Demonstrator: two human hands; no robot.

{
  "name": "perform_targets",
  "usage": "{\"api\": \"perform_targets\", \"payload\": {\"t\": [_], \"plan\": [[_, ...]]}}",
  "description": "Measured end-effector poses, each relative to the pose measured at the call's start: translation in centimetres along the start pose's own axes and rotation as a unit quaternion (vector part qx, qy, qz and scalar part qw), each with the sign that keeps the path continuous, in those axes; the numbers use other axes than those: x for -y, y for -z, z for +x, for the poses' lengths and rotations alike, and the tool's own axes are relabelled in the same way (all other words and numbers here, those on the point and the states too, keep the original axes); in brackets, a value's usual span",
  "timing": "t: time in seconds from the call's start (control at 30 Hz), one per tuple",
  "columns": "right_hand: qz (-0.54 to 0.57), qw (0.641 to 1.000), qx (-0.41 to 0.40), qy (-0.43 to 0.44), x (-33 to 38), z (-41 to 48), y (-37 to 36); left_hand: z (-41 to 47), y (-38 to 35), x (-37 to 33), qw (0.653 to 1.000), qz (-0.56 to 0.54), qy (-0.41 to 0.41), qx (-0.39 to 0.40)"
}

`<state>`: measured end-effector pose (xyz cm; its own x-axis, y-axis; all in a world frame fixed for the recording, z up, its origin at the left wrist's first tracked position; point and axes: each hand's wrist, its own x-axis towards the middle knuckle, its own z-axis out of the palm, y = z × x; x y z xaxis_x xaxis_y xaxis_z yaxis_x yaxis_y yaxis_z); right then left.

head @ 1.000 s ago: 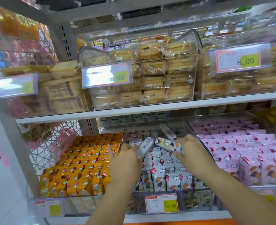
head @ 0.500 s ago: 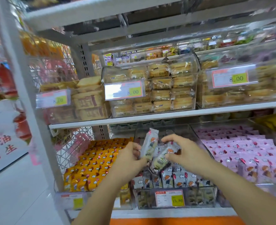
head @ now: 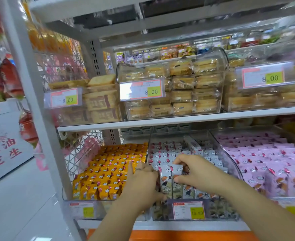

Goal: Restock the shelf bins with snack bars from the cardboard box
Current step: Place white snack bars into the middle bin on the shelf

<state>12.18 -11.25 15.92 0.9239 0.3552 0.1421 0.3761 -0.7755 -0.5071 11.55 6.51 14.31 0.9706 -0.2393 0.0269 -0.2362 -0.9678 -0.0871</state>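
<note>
Grey-white snack bars (head: 168,181) stand upright at the front of the clear middle bin (head: 230,164) on the lower shelf. My left hand (head: 141,181) grips the left side of two of these bars, its index finger stretched out over the orange bin. From the right, my right hand (head: 193,173) pinches the same pair, thumb in front and fingers over the top. More grey bars (head: 164,153) fill the bin behind; one lies loose near the back (head: 192,145). No cardboard box is in view.
An orange-wrapped bar bin (head: 108,171) sits to the left, a pink-wrapped one (head: 268,162) to the right. Clear cases of wrapped cakes (head: 174,91) stand on the shelf above. A white upright post (head: 39,108) and floor are on the left. Price tags (head: 188,210) front the bins.
Both hands have come down from mid-air with the grey bars and now hold them upright in the bin's front row. The view has shifted left and pulled back.
</note>
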Motion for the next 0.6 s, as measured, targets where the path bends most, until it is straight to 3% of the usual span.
{"api": "perform_targets", "payload": {"t": [0.17, 0.33, 0.6], "plan": [[-0.051, 0.996, 0.075, -0.004, -0.9, 0.0, -0.7, -0.1, 0.2, 0.8, 0.998, -0.042, -0.019, 0.031], [0.020, 0.997, -0.012, 0.074, 1.0, 0.1, -0.6, -0.4, 1.3, 2.8, 0.996, -0.093, 0.000, 0.011], [-0.013, 0.998, 0.035, 0.048, 1.2, 1.2, -1.6, 0.1, -0.2, 2.3, 0.998, -0.063, 0.006, 0.027]]}}
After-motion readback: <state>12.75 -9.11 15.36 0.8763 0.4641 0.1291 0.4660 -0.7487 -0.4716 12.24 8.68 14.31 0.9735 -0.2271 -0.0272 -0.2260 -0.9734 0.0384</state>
